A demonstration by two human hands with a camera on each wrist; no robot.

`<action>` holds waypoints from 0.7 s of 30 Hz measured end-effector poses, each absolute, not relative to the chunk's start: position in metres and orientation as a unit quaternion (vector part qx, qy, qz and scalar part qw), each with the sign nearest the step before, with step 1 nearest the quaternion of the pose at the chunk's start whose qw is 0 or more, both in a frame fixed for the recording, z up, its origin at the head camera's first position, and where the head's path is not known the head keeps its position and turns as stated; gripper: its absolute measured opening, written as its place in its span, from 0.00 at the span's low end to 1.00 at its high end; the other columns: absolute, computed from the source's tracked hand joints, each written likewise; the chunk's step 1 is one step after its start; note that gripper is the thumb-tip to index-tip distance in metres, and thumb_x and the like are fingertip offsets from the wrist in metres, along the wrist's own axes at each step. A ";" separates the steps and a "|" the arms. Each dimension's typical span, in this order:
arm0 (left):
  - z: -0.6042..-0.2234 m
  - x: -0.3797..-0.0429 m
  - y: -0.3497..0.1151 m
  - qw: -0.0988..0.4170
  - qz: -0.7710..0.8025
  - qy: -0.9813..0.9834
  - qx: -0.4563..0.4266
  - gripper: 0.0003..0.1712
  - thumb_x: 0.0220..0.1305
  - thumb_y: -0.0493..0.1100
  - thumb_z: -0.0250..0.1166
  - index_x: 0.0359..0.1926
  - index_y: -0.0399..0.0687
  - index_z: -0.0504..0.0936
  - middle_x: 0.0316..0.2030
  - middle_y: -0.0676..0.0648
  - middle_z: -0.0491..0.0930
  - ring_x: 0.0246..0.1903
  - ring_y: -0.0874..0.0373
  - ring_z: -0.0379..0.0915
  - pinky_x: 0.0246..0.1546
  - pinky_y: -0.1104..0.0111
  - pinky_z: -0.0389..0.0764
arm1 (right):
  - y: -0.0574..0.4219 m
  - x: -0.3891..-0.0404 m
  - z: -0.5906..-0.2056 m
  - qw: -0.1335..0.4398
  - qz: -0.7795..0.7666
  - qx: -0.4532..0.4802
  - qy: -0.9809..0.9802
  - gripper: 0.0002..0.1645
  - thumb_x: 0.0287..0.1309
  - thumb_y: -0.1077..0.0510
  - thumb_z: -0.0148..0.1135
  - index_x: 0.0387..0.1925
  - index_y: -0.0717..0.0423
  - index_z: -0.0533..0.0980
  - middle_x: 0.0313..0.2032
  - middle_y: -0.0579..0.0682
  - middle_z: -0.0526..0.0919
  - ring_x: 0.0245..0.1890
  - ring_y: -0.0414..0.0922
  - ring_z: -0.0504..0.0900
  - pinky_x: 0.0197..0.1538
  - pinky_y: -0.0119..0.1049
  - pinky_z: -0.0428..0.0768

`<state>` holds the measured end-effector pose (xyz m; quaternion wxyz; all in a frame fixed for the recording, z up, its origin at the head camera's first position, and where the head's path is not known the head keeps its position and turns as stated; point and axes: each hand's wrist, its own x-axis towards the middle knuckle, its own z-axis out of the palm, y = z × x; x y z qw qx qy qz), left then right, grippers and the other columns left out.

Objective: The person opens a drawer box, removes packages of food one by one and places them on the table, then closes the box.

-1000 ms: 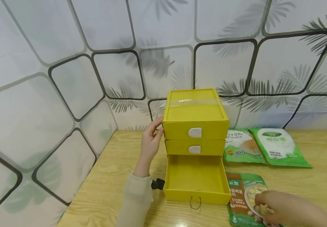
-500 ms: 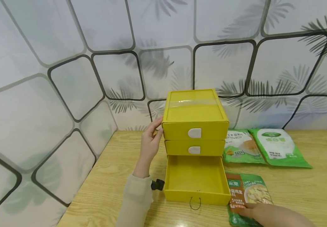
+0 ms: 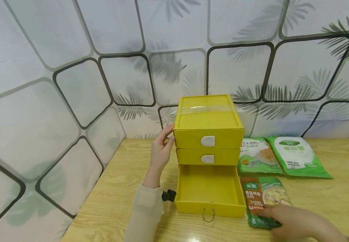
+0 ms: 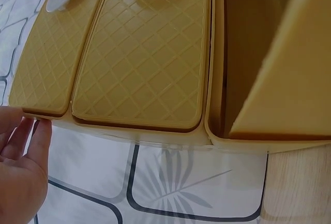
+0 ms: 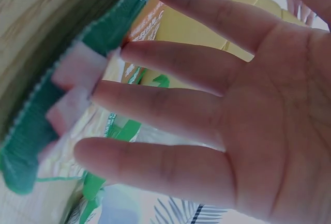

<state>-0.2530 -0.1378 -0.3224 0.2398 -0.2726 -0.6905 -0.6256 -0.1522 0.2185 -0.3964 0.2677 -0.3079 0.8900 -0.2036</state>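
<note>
A yellow drawer unit (image 3: 209,122) stands on the table, its bottom drawer (image 3: 210,186) pulled out with nothing seen inside. The two upper drawers are closed. My left hand (image 3: 160,153) rests against the unit's left side near the top, thumb toward the front edge; the left wrist view shows the fingertips (image 4: 41,125) at that edge. My right hand (image 3: 297,218) touches the lower right of a green and brown food packet (image 3: 254,201), just right of the drawer. In the right wrist view its fingers (image 5: 165,107) are straight and spread, with tips at the packet's edge.
Behind the packet lie a corn starch bag (image 3: 257,154) and a green and white bag (image 3: 295,154). A patterned cloth (image 3: 177,74) covers the wall behind. A thin loop (image 3: 208,215) hangs at the open drawer's front. A small black object (image 3: 169,195) is beside the drawer.
My right hand has moved across the packet, and the packet has slid away from me, slightly right, toward the bags. My left hand and the drawer unit stay in place.
</note>
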 end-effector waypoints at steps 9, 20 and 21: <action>-0.322 -0.254 -0.137 0.247 -0.616 -0.695 -0.275 0.19 0.62 0.30 0.51 0.54 0.28 0.69 0.56 0.36 0.65 0.54 0.50 0.64 0.43 0.65 0.75 | 0.232 -0.163 -0.395 0.229 -0.218 -0.351 0.881 0.30 0.52 0.48 0.59 0.57 0.50 0.68 0.51 0.54 0.74 0.51 0.45 0.71 0.46 0.40 0.74; -0.309 -0.238 -0.134 0.240 -0.615 -0.703 -0.265 0.18 0.61 0.26 0.50 0.53 0.24 0.68 0.55 0.32 0.64 0.55 0.46 0.62 0.44 0.67 0.74 | 0.228 -0.164 -0.395 0.215 -0.217 -0.334 0.892 0.28 0.53 0.48 0.58 0.53 0.59 0.71 0.48 0.56 0.75 0.48 0.49 0.72 0.44 0.41 0.74; -0.309 -0.238 -0.134 0.239 -0.615 -0.703 -0.265 0.18 0.61 0.26 0.50 0.53 0.24 0.68 0.55 0.32 0.64 0.55 0.46 0.62 0.44 0.68 0.74 | 0.227 -0.164 -0.395 0.211 -0.214 -0.334 0.893 0.27 0.53 0.48 0.58 0.52 0.59 0.72 0.48 0.56 0.75 0.48 0.50 0.72 0.44 0.41 0.74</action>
